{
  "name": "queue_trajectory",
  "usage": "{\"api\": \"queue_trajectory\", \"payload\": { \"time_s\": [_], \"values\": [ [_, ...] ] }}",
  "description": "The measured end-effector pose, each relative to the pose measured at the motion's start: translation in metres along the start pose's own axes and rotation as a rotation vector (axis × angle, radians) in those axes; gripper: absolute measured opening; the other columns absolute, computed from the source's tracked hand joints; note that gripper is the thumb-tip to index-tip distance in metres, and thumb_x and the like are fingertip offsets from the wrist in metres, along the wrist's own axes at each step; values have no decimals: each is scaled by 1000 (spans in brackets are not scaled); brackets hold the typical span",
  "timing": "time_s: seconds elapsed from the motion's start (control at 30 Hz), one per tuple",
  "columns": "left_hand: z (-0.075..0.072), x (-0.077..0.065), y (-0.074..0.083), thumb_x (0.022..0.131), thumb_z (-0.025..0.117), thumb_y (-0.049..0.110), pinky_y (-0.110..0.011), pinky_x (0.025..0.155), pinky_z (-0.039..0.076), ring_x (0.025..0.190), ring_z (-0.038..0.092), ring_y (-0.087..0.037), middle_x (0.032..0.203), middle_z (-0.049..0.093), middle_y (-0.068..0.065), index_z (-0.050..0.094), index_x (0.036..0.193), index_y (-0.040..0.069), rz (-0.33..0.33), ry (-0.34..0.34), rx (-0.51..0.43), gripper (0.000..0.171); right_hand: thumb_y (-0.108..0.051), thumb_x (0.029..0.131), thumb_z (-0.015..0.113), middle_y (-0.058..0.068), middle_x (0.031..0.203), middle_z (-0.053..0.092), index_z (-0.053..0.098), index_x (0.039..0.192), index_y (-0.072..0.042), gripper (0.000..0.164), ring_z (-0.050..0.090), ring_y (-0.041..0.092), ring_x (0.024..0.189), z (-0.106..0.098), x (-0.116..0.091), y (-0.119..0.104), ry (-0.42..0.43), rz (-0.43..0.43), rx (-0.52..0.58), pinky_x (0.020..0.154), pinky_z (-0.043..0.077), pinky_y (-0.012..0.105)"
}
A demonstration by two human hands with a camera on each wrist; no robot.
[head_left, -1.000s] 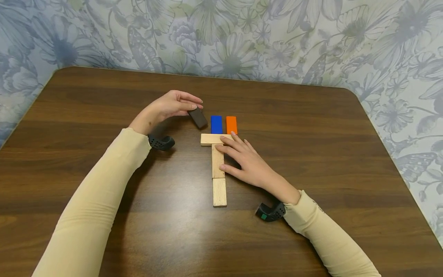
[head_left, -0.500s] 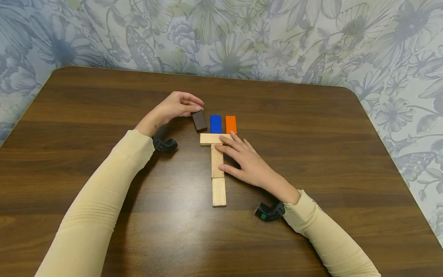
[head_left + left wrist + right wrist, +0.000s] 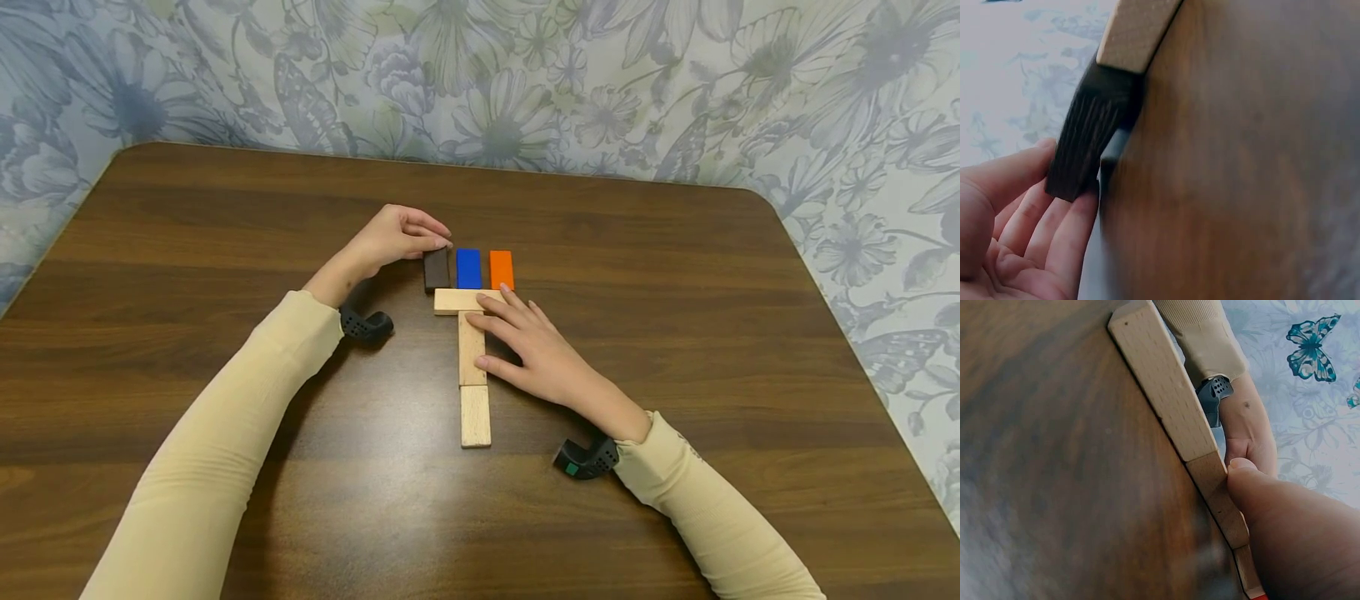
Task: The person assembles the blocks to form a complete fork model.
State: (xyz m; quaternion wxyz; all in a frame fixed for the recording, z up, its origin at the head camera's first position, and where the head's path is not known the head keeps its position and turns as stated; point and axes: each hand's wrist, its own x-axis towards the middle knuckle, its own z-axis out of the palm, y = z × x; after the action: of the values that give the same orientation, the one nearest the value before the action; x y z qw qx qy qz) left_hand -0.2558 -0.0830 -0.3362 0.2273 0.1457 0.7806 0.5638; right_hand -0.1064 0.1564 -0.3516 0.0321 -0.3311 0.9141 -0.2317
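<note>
In the head view my left hand [image 3: 393,237] pinches the far end of a dark brown wooden block [image 3: 437,271], thumb on one side and fingers on the other. The block's near end lies right at the left part of a plain crosswise block [image 3: 454,302]. To its right, a blue block [image 3: 468,268] and an orange block [image 3: 501,269] stand in a row above that crosswise block. My right hand [image 3: 536,350] has its fingers spread and relaxed, fingertips resting on the crosswise block and on the upper plain block [image 3: 471,346] of the stem.
A lower plain block [image 3: 476,417] continues the stem towards me. Everything lies on a brown wood-grain table [image 3: 637,275], whose far edge meets a floral wall [image 3: 502,92]. Black bands [image 3: 367,325] sit at both wrists.
My left hand has moved right and slightly towards me with the dark brown block, which has turned from slanted to nearly parallel with the blue one. My right hand has stayed put.
</note>
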Motion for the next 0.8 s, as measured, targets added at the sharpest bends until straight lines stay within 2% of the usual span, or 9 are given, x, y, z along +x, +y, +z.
{"api": "queue_trajectory", "payload": {
  "time_s": [0.27, 0.63, 0.8],
  "values": [
    [4, -3, -1, 90, 63, 9, -31, 86, 47, 99, 62, -19, 104, 67, -14, 64, 114, -4, 70, 5, 58, 27, -49, 95, 47, -2, 152, 22, 40, 144, -21, 56, 2, 20, 140, 0, 0, 1, -4, 1, -7, 106, 10, 58],
    [5, -11, 1, 90, 62, 4, -35, 88, 46, 105, 60, -23, 113, 64, -14, 63, 118, -2, 113, 4, 181, 29, -50, 95, 45, -2, 152, 21, 39, 144, -22, 57, 1, 20, 140, 1, 1, 0, -7, 0, 0, 105, 10, 58],
    [-2, -22, 2, 91, 62, 7, -37, 88, 46, 107, 58, -23, 118, 61, -14, 62, 121, -1, 137, 54, 228, 31, -50, 95, 45, -3, 152, 21, 39, 145, -21, 57, 1, 20, 140, 1, 1, 1, -3, -4, 3, 105, 10, 58]
  ]
}}
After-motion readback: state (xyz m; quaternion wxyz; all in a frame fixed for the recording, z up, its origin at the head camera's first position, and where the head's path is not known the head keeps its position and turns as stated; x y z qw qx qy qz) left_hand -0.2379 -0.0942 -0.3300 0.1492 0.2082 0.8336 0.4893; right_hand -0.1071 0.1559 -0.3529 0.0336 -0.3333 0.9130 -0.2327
